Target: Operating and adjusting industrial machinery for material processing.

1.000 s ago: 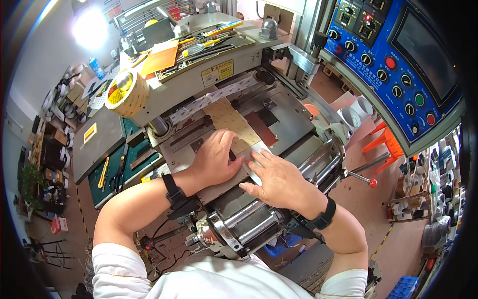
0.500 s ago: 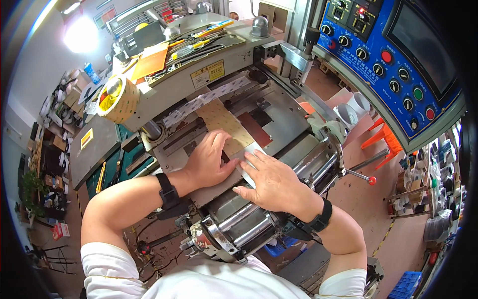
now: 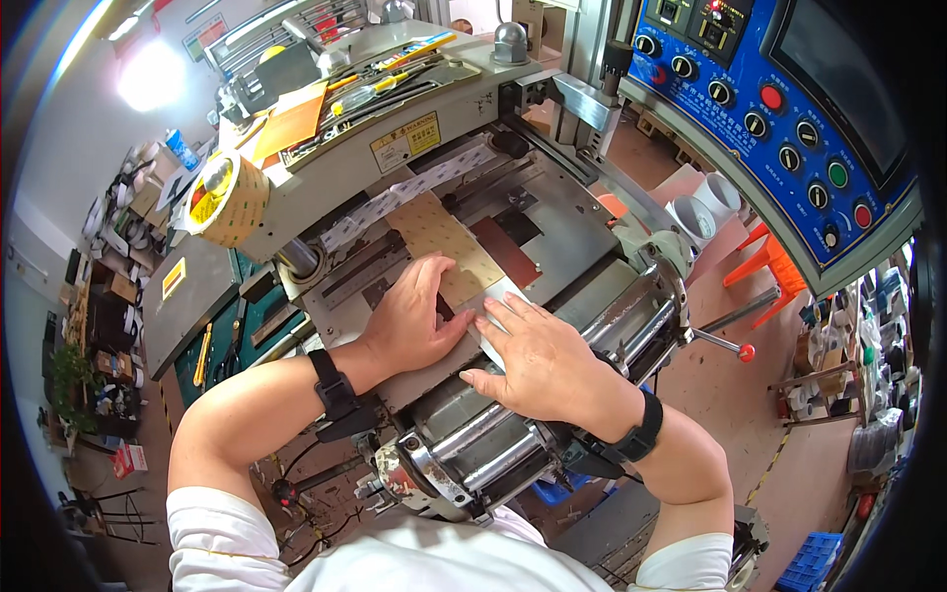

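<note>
the tan strip [image 3: 439, 237] lies flat on the metal bed [image 3: 582, 237], running from under the grey beam [image 3: 340, 168] toward the person. at its near end is the white strip [image 3: 496, 293], partly covered by the fingers. the right hand [image 3: 547, 360] is spread with nothing grasped, its fingers laid over the white strip just past the tan strip's near end. the left hand [image 3: 406, 314] arches over the left edge of the tan strip, thumb pointing at the right fingers; its fingertips are hidden from above, so i cannot tell whether it pinches an edge or only presses down

the step in hand looks like lining up and smoothing the white strip where it meets the tan strip. the next move seems to call for light, even pressure along that meeting line, with the left hand steadying the tan strip so that it does not skew

just right of the tan strip is a red-brown patch [image 3: 508, 252]; on the person's side of it are the shiny rollers [image 3: 508, 459], and well off to its right hangs the blue control panel [image 3: 735, 99]
</note>
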`<action>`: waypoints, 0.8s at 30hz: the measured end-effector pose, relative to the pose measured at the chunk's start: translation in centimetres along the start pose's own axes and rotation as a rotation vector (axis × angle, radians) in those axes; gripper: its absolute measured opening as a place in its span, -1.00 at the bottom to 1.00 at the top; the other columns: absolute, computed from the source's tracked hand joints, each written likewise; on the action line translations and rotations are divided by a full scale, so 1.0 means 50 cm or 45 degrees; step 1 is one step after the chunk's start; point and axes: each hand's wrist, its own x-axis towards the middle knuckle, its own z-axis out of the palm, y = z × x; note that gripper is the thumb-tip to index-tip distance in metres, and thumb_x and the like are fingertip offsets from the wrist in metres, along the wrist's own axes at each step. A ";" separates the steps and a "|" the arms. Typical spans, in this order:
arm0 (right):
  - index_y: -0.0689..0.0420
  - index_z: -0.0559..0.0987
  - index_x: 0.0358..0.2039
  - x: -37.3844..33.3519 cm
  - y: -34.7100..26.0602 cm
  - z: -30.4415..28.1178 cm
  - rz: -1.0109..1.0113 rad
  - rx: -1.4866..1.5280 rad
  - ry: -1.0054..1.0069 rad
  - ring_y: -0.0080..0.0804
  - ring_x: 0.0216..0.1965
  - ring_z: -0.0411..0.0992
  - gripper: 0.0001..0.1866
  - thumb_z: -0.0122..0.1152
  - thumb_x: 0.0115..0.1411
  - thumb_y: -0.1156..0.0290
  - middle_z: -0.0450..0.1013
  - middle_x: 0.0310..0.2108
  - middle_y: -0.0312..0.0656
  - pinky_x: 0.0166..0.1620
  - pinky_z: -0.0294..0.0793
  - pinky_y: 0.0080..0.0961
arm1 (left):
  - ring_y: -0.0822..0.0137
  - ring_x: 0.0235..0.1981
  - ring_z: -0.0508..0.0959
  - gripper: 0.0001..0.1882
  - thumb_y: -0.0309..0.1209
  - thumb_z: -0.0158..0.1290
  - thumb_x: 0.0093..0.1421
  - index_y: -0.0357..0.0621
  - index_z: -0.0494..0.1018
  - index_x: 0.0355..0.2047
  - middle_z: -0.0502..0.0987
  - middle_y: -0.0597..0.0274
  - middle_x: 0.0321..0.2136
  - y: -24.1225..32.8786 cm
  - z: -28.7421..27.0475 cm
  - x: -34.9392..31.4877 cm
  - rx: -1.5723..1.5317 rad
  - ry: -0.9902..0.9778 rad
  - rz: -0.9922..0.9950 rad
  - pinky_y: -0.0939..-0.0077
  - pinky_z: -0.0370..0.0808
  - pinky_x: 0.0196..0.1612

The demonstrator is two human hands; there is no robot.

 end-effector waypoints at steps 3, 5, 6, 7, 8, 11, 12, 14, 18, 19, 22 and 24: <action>0.29 0.43 0.20 -0.001 -0.003 -0.001 0.008 -0.018 -0.002 0.06 0.35 0.15 -0.23 -0.03 0.29 -0.18 0.26 0.28 0.15 0.39 0.11 -0.21 | -0.13 0.09 0.41 -0.39 -0.25 0.21 0.12 -0.32 0.26 0.08 0.39 -0.17 0.03 -0.001 0.002 0.000 0.008 0.010 0.005 0.19 0.40 0.14; 0.29 0.43 0.20 -0.001 -0.005 0.000 0.013 -0.018 0.004 0.06 0.35 0.16 -0.23 -0.02 0.29 -0.18 0.26 0.28 0.15 0.38 0.12 -0.21 | -0.13 0.08 0.42 -0.39 -0.25 0.21 0.12 -0.32 0.26 0.08 0.40 -0.17 0.02 -0.004 0.004 -0.002 0.012 0.024 0.027 0.19 0.40 0.13; 0.29 0.44 0.20 -0.001 -0.006 0.000 0.017 -0.018 0.007 0.06 0.35 0.16 -0.23 -0.02 0.29 -0.18 0.26 0.28 0.15 0.38 0.12 -0.21 | -0.13 0.08 0.42 -0.39 -0.25 0.21 0.12 -0.32 0.26 0.08 0.40 -0.17 0.02 -0.005 0.004 -0.003 0.017 0.026 0.025 0.19 0.40 0.13; 0.29 0.44 0.20 -0.001 -0.007 0.000 0.012 -0.018 0.010 0.06 0.35 0.16 -0.23 -0.02 0.29 -0.18 0.26 0.28 0.15 0.38 0.12 -0.21 | -0.13 0.08 0.42 -0.39 -0.24 0.21 0.13 -0.32 0.26 0.08 0.40 -0.17 0.02 -0.007 0.005 -0.003 0.020 0.031 0.027 0.19 0.40 0.13; 0.29 0.44 0.19 -0.002 -0.007 0.000 0.007 -0.021 0.020 0.06 0.35 0.16 -0.23 -0.02 0.29 -0.18 0.26 0.28 0.14 0.38 0.12 -0.21 | -0.13 0.08 0.42 -0.39 -0.24 0.21 0.13 -0.32 0.26 0.08 0.40 -0.17 0.02 -0.007 0.005 -0.003 0.024 0.036 0.030 0.18 0.40 0.13; 0.29 0.45 0.19 -0.006 -0.006 0.001 0.017 -0.025 0.043 0.05 0.34 0.17 -0.23 -0.02 0.29 -0.19 0.27 0.28 0.14 0.38 0.12 -0.21 | -0.14 0.08 0.42 -0.38 -0.23 0.21 0.14 -0.31 0.26 0.09 0.40 -0.18 0.03 -0.006 0.006 -0.002 0.016 0.023 0.027 0.18 0.40 0.13; 0.29 0.44 0.19 -0.005 -0.007 -0.001 0.019 -0.020 0.022 0.03 0.35 0.16 -0.23 -0.03 0.29 -0.18 0.26 0.29 0.13 0.38 0.11 -0.21 | -0.16 0.09 0.42 -0.37 -0.22 0.21 0.14 -0.30 0.26 0.10 0.40 -0.18 0.04 -0.004 0.004 -0.002 0.009 0.012 0.015 0.18 0.39 0.13; 0.30 0.43 0.20 -0.005 -0.008 -0.004 0.027 -0.012 -0.018 0.00 0.36 0.14 -0.22 -0.04 0.30 -0.18 0.25 0.31 0.10 0.38 0.09 -0.21 | -0.17 0.09 0.42 -0.36 -0.21 0.22 0.15 -0.29 0.26 0.12 0.40 -0.19 0.05 -0.003 0.004 -0.001 0.000 -0.007 0.013 0.17 0.39 0.14; 0.29 0.44 0.19 -0.006 -0.002 0.000 -0.013 -0.011 0.055 0.05 0.33 0.19 -0.21 -0.02 0.28 -0.21 0.29 0.26 0.15 0.37 0.13 -0.19 | -0.17 0.08 0.42 -0.37 -0.21 0.21 0.15 -0.30 0.26 0.12 0.40 -0.19 0.03 -0.002 0.003 0.001 0.024 -0.021 0.030 0.17 0.38 0.13; 0.29 0.44 0.19 -0.007 -0.002 0.002 0.001 -0.009 0.062 0.05 0.33 0.19 -0.21 -0.02 0.28 -0.21 0.29 0.26 0.15 0.37 0.13 -0.19 | -0.17 0.07 0.42 -0.37 -0.21 0.21 0.15 -0.31 0.26 0.11 0.40 -0.19 0.03 -0.001 0.003 0.000 0.035 -0.016 0.027 0.17 0.38 0.13; 0.28 0.43 0.19 -0.007 0.000 0.010 -0.001 0.028 0.076 0.06 0.34 0.18 -0.20 -0.03 0.28 -0.23 0.30 0.26 0.15 0.37 0.13 -0.18 | -0.17 0.07 0.41 -0.37 -0.21 0.21 0.16 -0.32 0.26 0.11 0.40 -0.19 0.02 0.002 0.005 0.004 0.057 -0.018 0.031 0.16 0.38 0.13; 0.28 0.44 0.19 -0.006 0.002 0.014 0.014 0.032 0.088 0.06 0.34 0.18 -0.20 -0.03 0.28 -0.23 0.30 0.26 0.15 0.37 0.13 -0.18 | -0.17 0.07 0.41 -0.38 -0.22 0.20 0.17 -0.32 0.26 0.11 0.40 -0.20 0.02 0.000 0.009 0.008 0.071 -0.021 0.022 0.16 0.38 0.13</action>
